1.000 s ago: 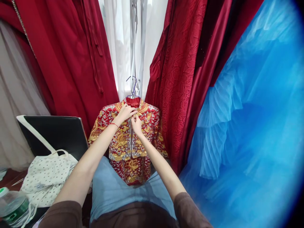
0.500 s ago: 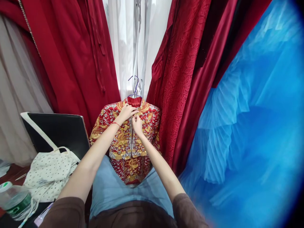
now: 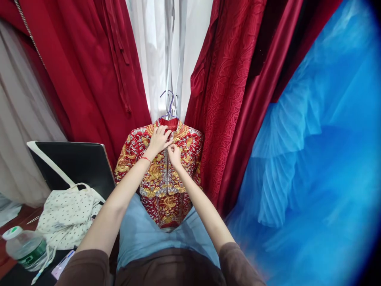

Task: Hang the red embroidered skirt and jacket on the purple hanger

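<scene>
A small red jacket (image 3: 154, 174) with gold and silver embroidery hangs on a purple wire hanger (image 3: 168, 104) in front of me, its hem resting on my lap. My left hand (image 3: 158, 140) is closed on the jacket's front just below the red collar. My right hand (image 3: 174, 154) pinches the front opening right beside it, fingertips touching the left hand. What the fingertips grip there is too small to make out. A red string circles my left wrist.
Dark red dresses (image 3: 89, 67) hang left and right of the jacket, a white sheer fabric (image 3: 154, 51) behind it, and blue tulle (image 3: 312, 159) fills the right. At the left stand a black board (image 3: 71, 163), a dotted white bag (image 3: 68, 214) and a plastic bottle (image 3: 25, 248).
Both hands have shifted slightly upward on the jacket's front, toward the collar. The view has tilted a little; the jacket hangs as before.
</scene>
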A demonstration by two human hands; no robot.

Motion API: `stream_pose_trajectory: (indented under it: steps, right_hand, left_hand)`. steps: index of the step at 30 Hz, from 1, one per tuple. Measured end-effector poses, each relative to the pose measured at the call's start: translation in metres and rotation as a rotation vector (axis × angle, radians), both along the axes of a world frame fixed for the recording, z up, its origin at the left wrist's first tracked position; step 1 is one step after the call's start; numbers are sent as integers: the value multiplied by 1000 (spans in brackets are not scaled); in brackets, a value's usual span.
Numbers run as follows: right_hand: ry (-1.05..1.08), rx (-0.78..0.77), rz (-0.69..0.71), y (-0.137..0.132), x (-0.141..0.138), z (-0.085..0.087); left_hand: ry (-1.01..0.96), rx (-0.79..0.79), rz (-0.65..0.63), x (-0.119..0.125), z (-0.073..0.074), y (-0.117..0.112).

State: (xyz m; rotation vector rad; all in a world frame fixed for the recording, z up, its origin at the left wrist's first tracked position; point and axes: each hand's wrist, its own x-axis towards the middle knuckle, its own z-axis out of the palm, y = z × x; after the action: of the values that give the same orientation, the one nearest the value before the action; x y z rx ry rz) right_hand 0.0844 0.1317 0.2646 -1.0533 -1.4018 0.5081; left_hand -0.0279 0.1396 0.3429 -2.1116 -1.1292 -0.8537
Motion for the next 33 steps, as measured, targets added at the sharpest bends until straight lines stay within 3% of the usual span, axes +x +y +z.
stream_pose_trajectory:
  steps: [5, 10, 13, 17, 21, 25, 29, 33]
  right_hand:
    - [20, -23, -11, 4, -6, -5]
    - [-4, -49, -41, 5, -9, -17]
    - [-27, -66, -56, 3, -9, -25]
    - [-44, -71, -72, 0, -9, -29]
    - [-57, -82, -80, -3, -8, -30]
    - [-84, -111, -88, -5, -6, -35]
    - [-147, -173, -100, -9, -7, -55]
    - [-227, -289, -123, -21, -9, -97]
  left_hand:
    - [-56, -69, 108, -3, -7, -11]
    - [-31, -225, 145, 0, -2, -12]
    - [-38, -230, 118, -1, -4, -12]
    - [-222, -189, 69, 1, -25, -14]
    - [-530, -255, 184, 8, -52, -15]
    - [-489, -355, 255, 11, -64, -15]
    - [-454, -308, 274, 6, -64, -11]
    - [-525, -294, 323, 0, -67, -8]
